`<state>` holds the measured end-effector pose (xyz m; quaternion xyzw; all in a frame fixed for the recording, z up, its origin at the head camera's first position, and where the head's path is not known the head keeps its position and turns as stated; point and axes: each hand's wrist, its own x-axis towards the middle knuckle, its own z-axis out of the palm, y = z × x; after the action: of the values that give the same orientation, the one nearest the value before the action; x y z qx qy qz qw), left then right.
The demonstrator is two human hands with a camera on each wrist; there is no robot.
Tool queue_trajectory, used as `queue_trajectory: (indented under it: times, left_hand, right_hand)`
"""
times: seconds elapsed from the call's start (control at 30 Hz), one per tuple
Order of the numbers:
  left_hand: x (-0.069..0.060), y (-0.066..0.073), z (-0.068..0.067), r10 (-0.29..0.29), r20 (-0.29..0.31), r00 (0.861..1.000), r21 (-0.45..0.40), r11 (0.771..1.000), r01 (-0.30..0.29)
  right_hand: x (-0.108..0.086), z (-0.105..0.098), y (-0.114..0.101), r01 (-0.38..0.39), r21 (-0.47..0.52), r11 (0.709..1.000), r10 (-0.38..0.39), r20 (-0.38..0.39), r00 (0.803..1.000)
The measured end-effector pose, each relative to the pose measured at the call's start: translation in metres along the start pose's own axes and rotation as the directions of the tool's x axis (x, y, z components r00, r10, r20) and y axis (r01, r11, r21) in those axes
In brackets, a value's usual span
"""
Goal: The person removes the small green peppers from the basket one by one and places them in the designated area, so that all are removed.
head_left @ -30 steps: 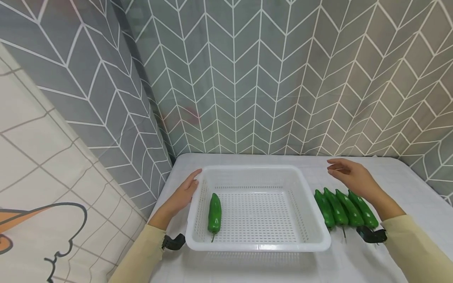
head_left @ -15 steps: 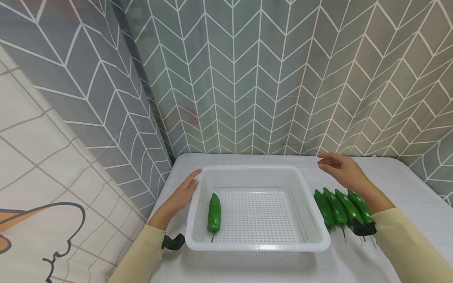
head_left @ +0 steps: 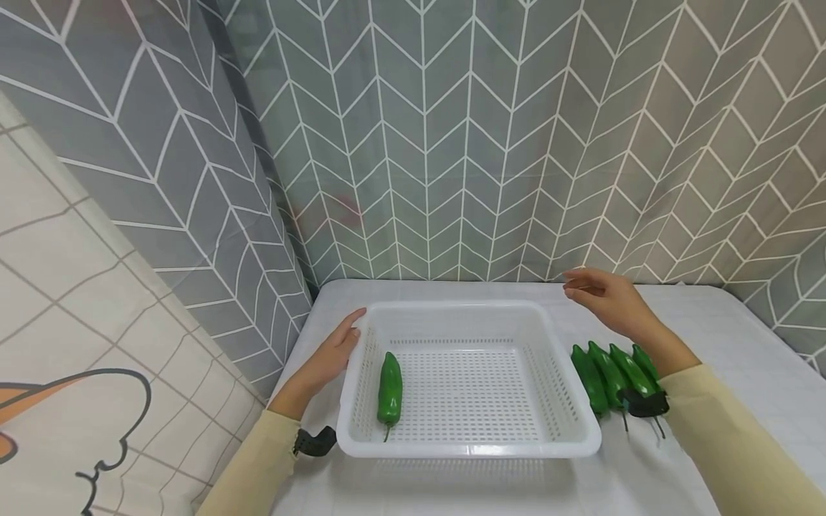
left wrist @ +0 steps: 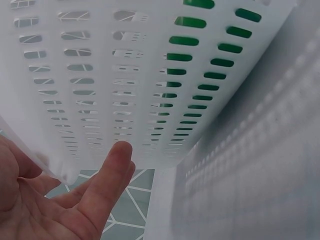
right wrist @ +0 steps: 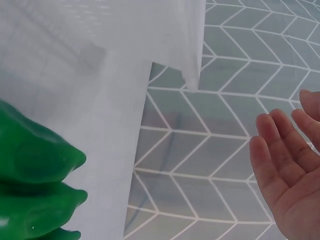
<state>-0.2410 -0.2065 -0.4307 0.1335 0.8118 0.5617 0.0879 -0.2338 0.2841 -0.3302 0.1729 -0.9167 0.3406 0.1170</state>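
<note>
A white perforated plastic basket (head_left: 469, 450) stands on the table, with one green pepper (head_left: 390, 390) lying along its left side. My left hand (head_left: 329, 358) rests at the basket's far left corner. In the left wrist view, a straight finger (left wrist: 112, 172) reaches to the basket's outer wall (left wrist: 102, 107). Several green peppers (head_left: 611, 374) lie side by side just right of the basket, partly hidden by my right wrist. My right hand (head_left: 609, 297) hovers behind them near the basket's far right corner, fingers loosely bent and holding nothing. In the right wrist view its palm (right wrist: 300, 205) shows.
A white cloth covers the table (head_left: 742, 330). A grey chevron-patterned curtain (head_left: 452, 143) hangs right behind it and along the left. A black wrist camera (head_left: 315, 441) sits under the left wrist, another camera (head_left: 644, 403) under the right, over the peppers.
My right hand has moved left and away from me, from above the peppers toward the basket's far right corner. The left hand, the basket and the peppers have stayed put.
</note>
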Motion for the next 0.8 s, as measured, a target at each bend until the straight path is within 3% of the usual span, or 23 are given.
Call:
queue_trajectory:
  times: [0.37,0.8]
  left_hand:
    - [0.000,-0.001,-0.001,0.006,-0.004,1.000,0.033,0.999,-0.005]
    - [0.000,-0.004,-0.001,0.009,0.006,1.000,-0.007,1.000,-0.009]
  right_hand:
    - [0.012,0.005,-0.017,-0.002,0.014,1.000,0.002,0.041,0.999]
    - [0.025,0.019,-0.036,0.031,0.075,0.997,-0.036,0.066,0.997]
